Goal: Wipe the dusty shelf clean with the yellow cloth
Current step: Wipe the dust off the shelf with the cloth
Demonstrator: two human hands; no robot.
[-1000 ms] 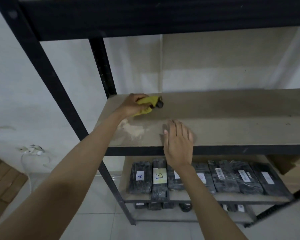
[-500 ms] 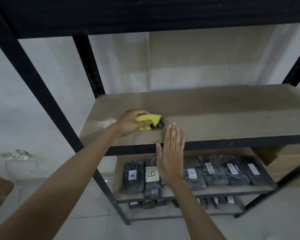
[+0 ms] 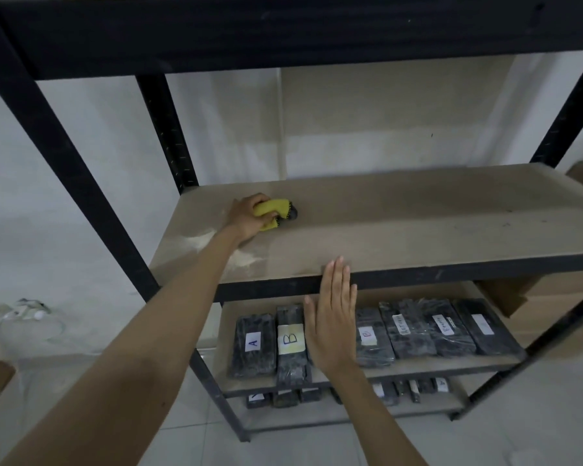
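Note:
The dusty shelf (image 3: 418,227) is a tan board in a black metal rack. My left hand (image 3: 248,216) grips the bunched yellow cloth (image 3: 273,211) and presses it onto the board's left part, toward the back. The cloth has a dark end poking out to the right. A pale smear of dust (image 3: 199,243) lies on the board beside my left forearm. My right hand (image 3: 334,317) is flat with straight fingers, its fingertips at the shelf's black front edge, holding nothing.
Black rack posts (image 3: 64,183) stand at left and right, with a dark shelf (image 3: 283,31) overhead. The lower shelf holds several black wrapped bundles (image 3: 253,344) with labels such as A and B. Cardboard boxes (image 3: 552,297) sit at right. A white cable (image 3: 31,314) lies on the floor.
My left hand slid the cloth forward across the board and then back toward the rear. My right hand drew off the board top to its front edge.

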